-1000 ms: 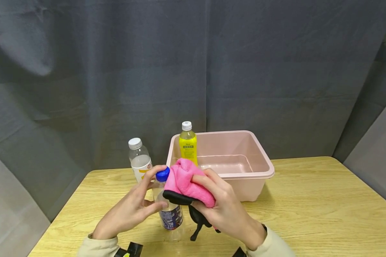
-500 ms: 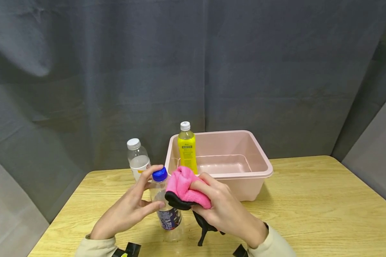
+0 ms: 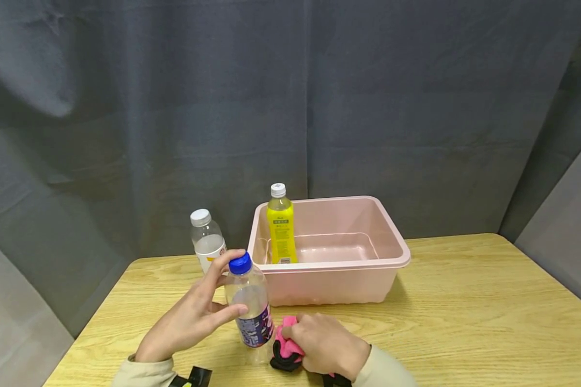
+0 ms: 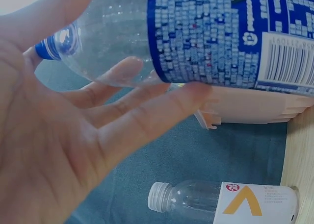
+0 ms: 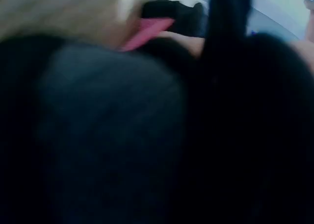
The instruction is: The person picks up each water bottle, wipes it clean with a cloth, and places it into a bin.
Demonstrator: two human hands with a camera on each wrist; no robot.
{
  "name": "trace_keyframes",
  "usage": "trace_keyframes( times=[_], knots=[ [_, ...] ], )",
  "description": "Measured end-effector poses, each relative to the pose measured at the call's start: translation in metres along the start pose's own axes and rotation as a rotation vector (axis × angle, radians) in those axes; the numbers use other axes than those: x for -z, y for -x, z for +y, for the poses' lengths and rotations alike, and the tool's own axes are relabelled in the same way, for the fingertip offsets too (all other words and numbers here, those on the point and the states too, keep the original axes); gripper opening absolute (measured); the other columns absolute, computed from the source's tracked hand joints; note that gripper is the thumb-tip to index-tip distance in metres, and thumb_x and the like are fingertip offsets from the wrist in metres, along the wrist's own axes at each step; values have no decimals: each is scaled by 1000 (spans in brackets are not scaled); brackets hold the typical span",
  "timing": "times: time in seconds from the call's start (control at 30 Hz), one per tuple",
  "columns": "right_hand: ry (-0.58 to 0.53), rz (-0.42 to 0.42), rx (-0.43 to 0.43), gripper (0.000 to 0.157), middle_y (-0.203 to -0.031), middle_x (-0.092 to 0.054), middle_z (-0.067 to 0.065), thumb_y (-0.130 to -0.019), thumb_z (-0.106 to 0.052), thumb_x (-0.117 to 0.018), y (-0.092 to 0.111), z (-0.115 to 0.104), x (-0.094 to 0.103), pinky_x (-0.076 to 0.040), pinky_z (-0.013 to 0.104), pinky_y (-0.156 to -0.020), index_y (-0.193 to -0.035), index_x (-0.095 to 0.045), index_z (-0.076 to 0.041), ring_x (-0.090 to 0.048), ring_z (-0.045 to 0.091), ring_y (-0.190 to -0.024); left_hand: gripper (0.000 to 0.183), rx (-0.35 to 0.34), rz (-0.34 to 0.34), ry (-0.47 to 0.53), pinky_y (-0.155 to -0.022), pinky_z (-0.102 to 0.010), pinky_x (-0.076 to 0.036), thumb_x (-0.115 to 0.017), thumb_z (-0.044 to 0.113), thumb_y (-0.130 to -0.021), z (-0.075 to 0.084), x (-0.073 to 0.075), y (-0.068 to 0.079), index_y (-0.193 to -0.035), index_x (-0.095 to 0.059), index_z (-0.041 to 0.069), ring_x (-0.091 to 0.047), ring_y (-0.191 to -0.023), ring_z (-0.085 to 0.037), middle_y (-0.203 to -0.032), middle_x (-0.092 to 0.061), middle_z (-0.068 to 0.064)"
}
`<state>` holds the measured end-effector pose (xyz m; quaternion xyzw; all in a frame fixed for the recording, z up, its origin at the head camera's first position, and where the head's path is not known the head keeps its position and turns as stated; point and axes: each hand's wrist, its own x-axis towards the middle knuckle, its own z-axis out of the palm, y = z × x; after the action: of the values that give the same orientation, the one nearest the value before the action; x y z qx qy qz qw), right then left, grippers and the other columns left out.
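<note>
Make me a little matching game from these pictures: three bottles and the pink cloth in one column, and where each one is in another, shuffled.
Things
1. blue-capped bottle
2. yellow-labelled bottle
3. pink cloth
4. white-labelled bottle

Places
A. in the grip of the right hand
B. beside the tub, held by neither hand
C. in the grip of the left hand
D. inside the tub

Pairs: 1-C, 2-D, 3-A, 4-B
</note>
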<state>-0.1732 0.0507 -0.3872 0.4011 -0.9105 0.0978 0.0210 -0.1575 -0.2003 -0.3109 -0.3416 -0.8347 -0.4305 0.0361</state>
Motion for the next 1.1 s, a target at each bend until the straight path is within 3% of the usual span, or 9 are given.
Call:
trace_keyframes(
  times=[0.2,0.4,0.53,0.77,0.87,0.97,1.1],
  knots=[
    [29,-8,11,38,-81,-55,-6,-69,-1,-82,0,2,-5,-47,26,-61,-100,-71,-20,-51,9,-69,74,7,0,-3,-72,-43,-62,-70,11,-96,1,0,-1,-152,-24,23,-53,-123,-54,-149,-40,-27],
    [15,68,32,35,-81,-55,-7,-69,-6,-85,2,6,7,-46,27,-61,-97,-72,-22,-52,9,-71,73,16,-8,13,-73,-43,-62,-69,11,-97,1,0,0,-152,-24,23,-52,-123,-55,-149,-38,-28],
    [-92,233,49,36,-85,-56,-6,-73,-5,-86,6,4,28,-45,24,-58,-102,-71,-22,-52,10,-68,73,13,-9,14,-73,-43,-62,-69,12,-97,0,0,1,-153,-23,23,-52,-123,-55,-148,-39,-29],
    [-192,721,173,48,-99,-62,0,-69,3,-83,6,-2,49,-54,29,-67,-112,-70,-14,-61,14,-78,73,-9,-3,16,-73,-39,-62,-70,12,-97,0,0,1,-152,-24,23,-54,-122,-53,-146,-42,-27],
    [-298,872,211,53,-101,-63,4,-67,10,-81,4,-5,51,-55,26,-73,-115,-69,-8,-62,16,-83,72,-23,1,17,-72,-37,-62,-69,10,-97,-1,-1,1,-152,-24,22,-55,-121,-52,-145,-42,-28],
    [-382,940,245,55,-104,-64,6,-67,13,-81,2,-9,52,-55,26,-79,-117,-67,-5,-62,19,-89,72,-49,10,18,-71,-34,-62,-70,7,-96,-1,-3,0,-152,-27,20,-56,-120,-51,-145,-42,-28],
    [-386,921,253,53,-107,-63,6,-69,12,-81,-1,-11,48,-56,31,-80,-117,-65,-5,-63,21,-91,72,-57,15,19,-71,-32,-61,-71,5,-95,-2,-3,-1,-151,-27,20,-57,-120,-51,-145,-43,-28]
  ],
)
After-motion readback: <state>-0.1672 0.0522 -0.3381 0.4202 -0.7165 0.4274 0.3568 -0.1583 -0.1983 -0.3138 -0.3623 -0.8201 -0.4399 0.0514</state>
